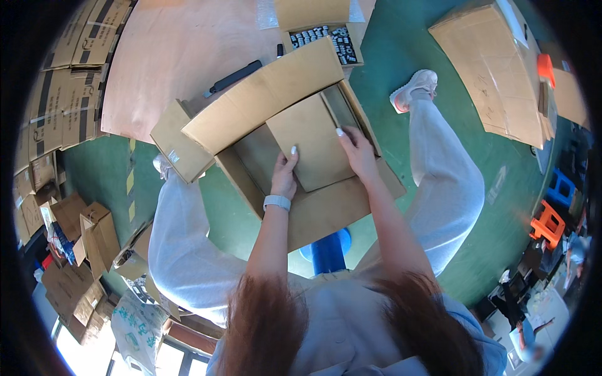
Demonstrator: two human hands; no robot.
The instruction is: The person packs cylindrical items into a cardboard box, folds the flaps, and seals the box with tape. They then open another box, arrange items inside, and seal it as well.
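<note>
An open cardboard box (244,190) with its flaps spread stands tilted between my knees. A flat cardboard panel (310,136) lies partly inside the box, across its opening. My left hand (285,176) grips the panel's near left edge, thumb on top. My right hand (358,152) holds the panel's right edge, thumb on top and fingers reaching down inside the box; those fingertips are partly hidden. Below the box a blue stool or post (328,254) shows.
A pale wooden board (155,70) carries a dark-handled tool (235,76), a black marker (280,50) and a carton of small metal parts (324,42). Cartons (87,42) are stacked at left; a large carton (489,70) stands right. Another person (524,331) is at far lower right.
</note>
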